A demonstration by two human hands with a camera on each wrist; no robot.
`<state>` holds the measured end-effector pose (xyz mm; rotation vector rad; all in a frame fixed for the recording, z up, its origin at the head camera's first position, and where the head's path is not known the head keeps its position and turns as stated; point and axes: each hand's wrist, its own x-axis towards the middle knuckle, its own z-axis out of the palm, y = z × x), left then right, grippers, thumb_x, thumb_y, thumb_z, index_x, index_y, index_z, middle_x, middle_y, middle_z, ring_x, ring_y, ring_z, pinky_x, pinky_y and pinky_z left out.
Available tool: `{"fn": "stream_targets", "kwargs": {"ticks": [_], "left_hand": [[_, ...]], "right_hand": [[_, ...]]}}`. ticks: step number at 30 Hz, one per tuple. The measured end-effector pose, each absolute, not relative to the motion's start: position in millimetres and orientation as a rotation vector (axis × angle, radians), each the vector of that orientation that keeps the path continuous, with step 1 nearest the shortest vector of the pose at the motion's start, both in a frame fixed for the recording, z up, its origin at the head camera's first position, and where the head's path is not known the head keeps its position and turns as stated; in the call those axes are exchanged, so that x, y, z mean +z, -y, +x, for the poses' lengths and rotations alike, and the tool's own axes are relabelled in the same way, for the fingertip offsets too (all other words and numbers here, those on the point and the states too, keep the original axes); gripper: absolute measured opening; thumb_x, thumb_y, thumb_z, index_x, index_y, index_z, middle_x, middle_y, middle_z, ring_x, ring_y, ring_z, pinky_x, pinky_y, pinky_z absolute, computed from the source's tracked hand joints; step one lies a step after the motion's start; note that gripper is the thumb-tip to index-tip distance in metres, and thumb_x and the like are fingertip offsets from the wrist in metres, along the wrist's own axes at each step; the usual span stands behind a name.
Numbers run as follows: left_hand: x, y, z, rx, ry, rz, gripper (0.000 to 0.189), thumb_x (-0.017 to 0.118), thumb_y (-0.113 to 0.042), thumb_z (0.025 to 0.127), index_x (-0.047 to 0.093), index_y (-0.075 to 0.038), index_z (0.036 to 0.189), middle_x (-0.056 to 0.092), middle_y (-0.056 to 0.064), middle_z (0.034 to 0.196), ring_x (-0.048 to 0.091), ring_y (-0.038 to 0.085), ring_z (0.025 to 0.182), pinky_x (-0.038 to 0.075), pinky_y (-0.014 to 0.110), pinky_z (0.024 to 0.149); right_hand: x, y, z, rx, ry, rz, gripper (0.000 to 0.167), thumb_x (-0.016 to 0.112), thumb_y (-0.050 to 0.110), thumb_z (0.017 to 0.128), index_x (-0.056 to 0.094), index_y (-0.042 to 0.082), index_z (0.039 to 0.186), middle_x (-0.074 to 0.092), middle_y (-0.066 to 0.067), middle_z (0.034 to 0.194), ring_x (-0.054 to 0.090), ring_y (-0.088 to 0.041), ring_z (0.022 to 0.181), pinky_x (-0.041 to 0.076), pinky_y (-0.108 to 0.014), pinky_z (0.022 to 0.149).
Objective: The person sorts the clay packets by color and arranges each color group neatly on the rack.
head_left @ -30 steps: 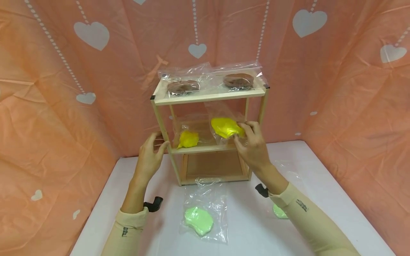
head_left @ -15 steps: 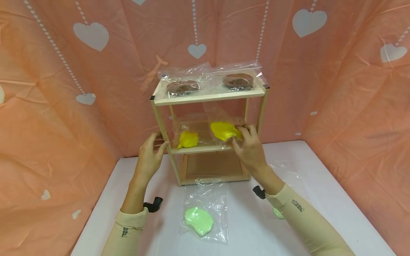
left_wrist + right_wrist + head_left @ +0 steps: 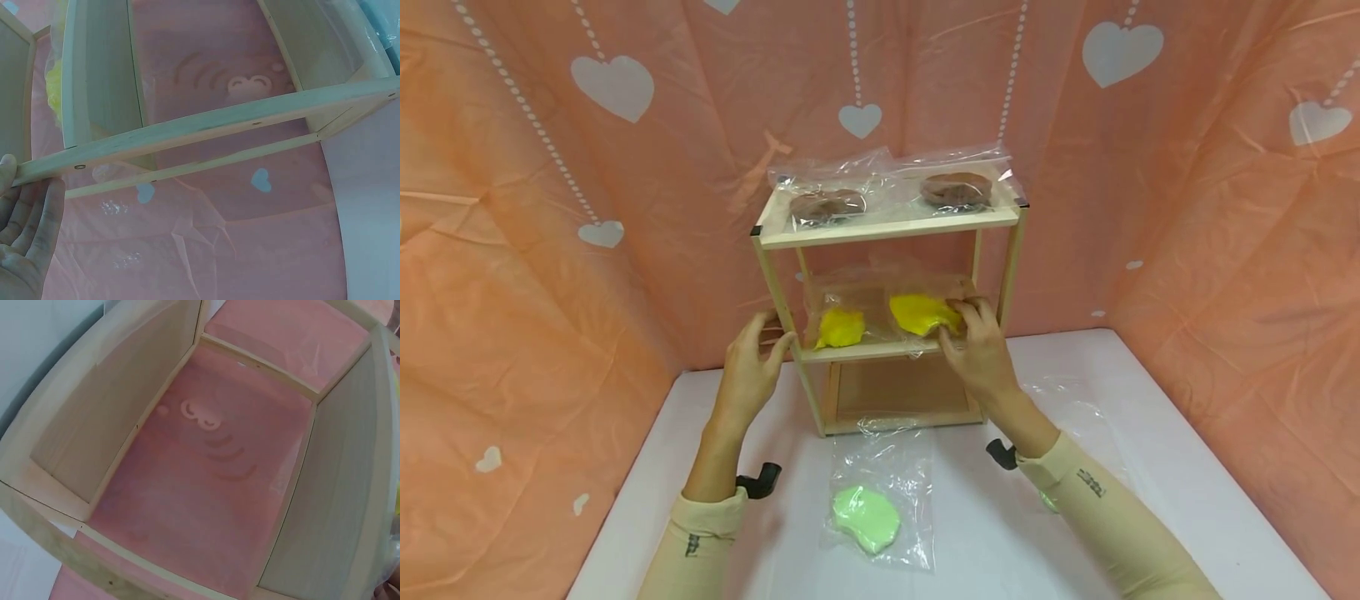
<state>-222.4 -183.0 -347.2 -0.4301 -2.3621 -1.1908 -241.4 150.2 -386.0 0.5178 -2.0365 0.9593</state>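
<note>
A small wooden shelf unit (image 3: 891,232) stands at the back of the white table. My left hand (image 3: 748,371) holds its left front post; in the left wrist view, the thumb and fingers lie on opposite sides of the post (image 3: 187,133). With its thumb and fingers, my right hand (image 3: 985,354) pinches the right end of a clear plastic bag containing a flattened yellow lump (image 3: 916,314), at the middle shelf's front edge. Left of it on that shelf lies another bagged yellow lump (image 3: 841,327). Only a bit of the right hand shows in the right wrist view.
On the top shelf lie two clear bags with round brown pieces (image 3: 957,190). A bagged pale green lump (image 3: 867,518) lies on the table before the unit; another clear bag (image 3: 1071,408) is partly behind the right forearm. Pink heart-patterned cloth (image 3: 700,100) surrounds the table.
My right hand has lowered the bagged yellow lump and moved slightly left, bringing it down to the middle shelf. The left hand has stayed on the post.
</note>
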Motion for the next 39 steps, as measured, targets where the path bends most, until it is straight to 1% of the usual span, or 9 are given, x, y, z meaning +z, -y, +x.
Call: {"fn": "stream_targets", "kwargs": {"ticks": [6,16,20,25,32,35,39], "left_hand": [[-347,183,-222,-1.192,2.357,-0.434,0.036,0.071,-0.005,0.104,0.060,0.004,0.138,0.069,0.025,0.125,0.070,0.044,0.116,0.059,0.058,0.102],[-349,184,-222,-1.198,2.363,-0.428,0.036,0.070,-0.007,0.105,0.060,0.004,0.138,0.069,0.025,0.126,0.069,0.044,0.117,0.058,0.059,0.103],[-349,184,-223,-1.202,2.363,-0.426,0.035,0.069,-0.007,0.106,0.060,0.003,0.138,0.069,0.025,0.126,0.069,0.044,0.117,0.058,0.059,0.103],[-349,185,-223,-1.194,2.360,-0.435,0.036,0.069,-0.008,0.106,0.060,0.004,0.139,0.068,0.025,0.127,0.069,0.044,0.118,0.057,0.059,0.104],[-349,186,-224,-1.208,2.365,-0.434,0.037,0.068,-0.010,0.107,0.060,0.004,0.139,0.068,0.024,0.128,0.068,0.044,0.118,0.058,0.058,0.103],[-350,186,-224,-1.221,2.361,-0.442,0.038,0.068,-0.011,0.107,0.059,0.004,0.140,0.068,0.024,0.129,0.068,0.044,0.119,0.058,0.057,0.102],[-349,185,-224,-1.217,2.358,-0.449,0.037,0.068,-0.012,0.107,0.060,0.004,0.140,0.068,0.024,0.129,0.068,0.044,0.119,0.058,0.057,0.102]], "right_hand": [[-389,-150,-242,1.006,2.041,0.485,0.039,0.081,-0.003,0.090,0.068,-0.009,0.126,0.064,-0.024,0.117,0.062,-0.033,0.088,0.057,-0.042,0.075],[-390,-148,-241,1.015,2.072,0.482,0.036,0.082,-0.003,0.090,0.068,-0.009,0.122,0.063,-0.024,0.115,0.062,-0.035,0.090,0.059,-0.044,0.077],[-389,-148,-242,1.001,2.083,0.488,0.035,0.082,-0.002,0.092,0.068,-0.009,0.123,0.062,-0.024,0.116,0.063,-0.035,0.091,0.060,-0.045,0.079],[-391,-150,-239,0.965,2.071,0.516,0.040,0.083,0.000,0.092,0.067,-0.010,0.128,0.061,-0.026,0.118,0.063,-0.037,0.093,0.060,-0.047,0.082],[-397,-154,-227,1.019,2.036,0.571,0.047,0.082,0.001,0.093,0.063,-0.012,0.135,0.060,-0.025,0.126,0.063,-0.039,0.107,0.059,-0.049,0.094],[-401,-156,-220,1.050,2.011,0.585,0.049,0.082,-0.003,0.092,0.063,-0.011,0.136,0.059,-0.025,0.125,0.064,-0.038,0.111,0.056,-0.045,0.099],[-406,-158,-211,1.061,1.969,0.615,0.050,0.082,-0.007,0.090,0.065,-0.008,0.136,0.061,-0.023,0.123,0.065,-0.036,0.110,0.052,-0.032,0.102]]}}
